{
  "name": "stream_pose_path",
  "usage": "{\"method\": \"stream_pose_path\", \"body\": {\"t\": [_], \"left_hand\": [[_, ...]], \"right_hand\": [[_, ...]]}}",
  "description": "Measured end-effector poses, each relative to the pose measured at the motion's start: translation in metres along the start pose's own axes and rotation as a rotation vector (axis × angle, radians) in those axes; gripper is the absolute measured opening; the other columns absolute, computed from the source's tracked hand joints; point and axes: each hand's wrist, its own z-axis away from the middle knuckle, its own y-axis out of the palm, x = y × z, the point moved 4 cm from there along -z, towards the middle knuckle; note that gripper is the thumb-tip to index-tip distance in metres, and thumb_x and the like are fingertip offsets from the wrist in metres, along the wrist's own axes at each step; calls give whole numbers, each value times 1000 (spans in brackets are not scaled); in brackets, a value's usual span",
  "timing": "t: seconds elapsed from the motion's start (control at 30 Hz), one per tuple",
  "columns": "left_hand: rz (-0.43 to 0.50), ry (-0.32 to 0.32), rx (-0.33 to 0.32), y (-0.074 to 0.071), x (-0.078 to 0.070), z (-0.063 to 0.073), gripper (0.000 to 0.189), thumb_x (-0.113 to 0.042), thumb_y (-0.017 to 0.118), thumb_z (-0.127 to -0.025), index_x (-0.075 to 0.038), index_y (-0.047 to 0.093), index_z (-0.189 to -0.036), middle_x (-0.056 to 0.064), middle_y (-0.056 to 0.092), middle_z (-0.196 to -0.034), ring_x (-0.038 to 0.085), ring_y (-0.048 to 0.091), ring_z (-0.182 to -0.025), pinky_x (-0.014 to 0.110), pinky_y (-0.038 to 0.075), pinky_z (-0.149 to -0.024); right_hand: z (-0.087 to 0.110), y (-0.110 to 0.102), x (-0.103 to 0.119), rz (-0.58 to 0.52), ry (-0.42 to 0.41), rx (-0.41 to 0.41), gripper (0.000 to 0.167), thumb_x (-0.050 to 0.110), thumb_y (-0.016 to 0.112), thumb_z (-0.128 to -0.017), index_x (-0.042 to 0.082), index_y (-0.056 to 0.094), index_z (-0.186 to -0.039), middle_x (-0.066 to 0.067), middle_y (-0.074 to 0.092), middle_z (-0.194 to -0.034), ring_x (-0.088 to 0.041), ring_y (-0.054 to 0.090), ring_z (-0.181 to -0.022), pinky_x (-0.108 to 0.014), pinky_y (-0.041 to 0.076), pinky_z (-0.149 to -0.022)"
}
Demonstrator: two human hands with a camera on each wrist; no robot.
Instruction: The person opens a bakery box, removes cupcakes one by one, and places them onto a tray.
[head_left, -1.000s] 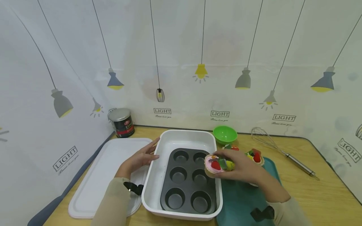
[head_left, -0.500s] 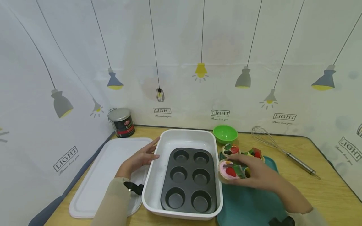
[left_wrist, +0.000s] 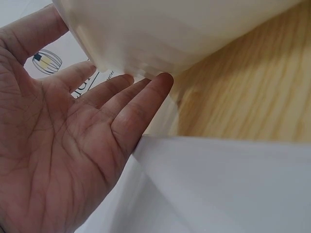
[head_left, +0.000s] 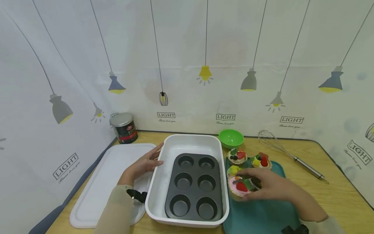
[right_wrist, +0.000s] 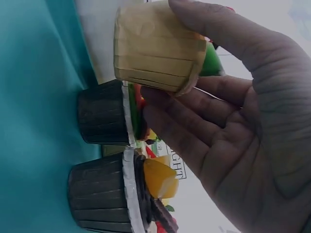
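Observation:
My right hand (head_left: 268, 185) holds a cupcake (head_left: 237, 188) with pink frosting and a red strawberry over the left part of the teal tray (head_left: 260, 214). In the right wrist view the cupcake's tan paper cup (right_wrist: 155, 48) sits between thumb and fingers, close to two dark-cupped cupcakes. Right behind it in the head view is a yellow-topped cupcake (head_left: 233, 170). My left hand (head_left: 144, 165) touches the left side of a white baking pan (head_left: 178, 145); in the left wrist view its straight fingers lie against the outer wall. Inside the pan sits a dark muffin tin (head_left: 194, 188) with bare cups.
Two more cupcakes, one with a strawberry (head_left: 237, 156) and one with red fruit (head_left: 262, 161), stand toward the tray's back. Behind are a green bowl (head_left: 230, 139), a whisk (head_left: 305, 165) and a lidded can (head_left: 125, 128). A white lid (head_left: 111, 182) lies left of the pan.
My right hand has carried the pink cupcake from over the pan's right rim to the right, over the teal tray, and then slightly toward me. The left hand stays at the pan.

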Motion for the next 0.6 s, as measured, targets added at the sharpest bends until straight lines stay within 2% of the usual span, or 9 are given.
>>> {"method": "stream_pose_path", "body": {"t": [0.23, 0.37, 0.47, 0.6], "left_hand": [[-1, 10, 6, 0, 0, 1, 87, -23, 73, -87, -44, 26, -158, 9, 26, -164, 33, 53, -132, 48, 50, -100], [-7, 13, 10, -1, 1, 0, 87, -24, 73, -87, -45, 26, -157, 8, 27, -164, 32, 51, -133, 49, 49, -100], [-9, 13, 12, -1, 1, 0, 87, -24, 73, -87, -45, 26, -157, 7, 27, -164, 33, 50, -134, 50, 49, -101], [-5, 9, 10, -1, 1, 0, 86, -23, 72, -88, -45, 27, -157, 7, 27, -164, 34, 49, -135, 50, 48, -102]], "right_hand": [[-2, 9, -2, -66, -8, 105, 71, 48, 82, -80, 16, 60, -140, 5, 64, -130, -9, 61, -105, -31, 55, -85], [-1, 13, 0, -94, -34, 160, 64, 45, 83, -81, 18, 63, -135, 2, 64, -131, -8, 60, -109, -29, 54, -88], [0, 15, 0, -137, -33, 197, 56, 40, 83, -82, 20, 65, -131, 4, 65, -126, -9, 60, -108, -30, 54, -87], [1, 17, -1, -179, -28, 227, 56, 36, 83, -82, 19, 64, -132, 6, 65, -125, -9, 60, -107, -30, 54, -87]]}}
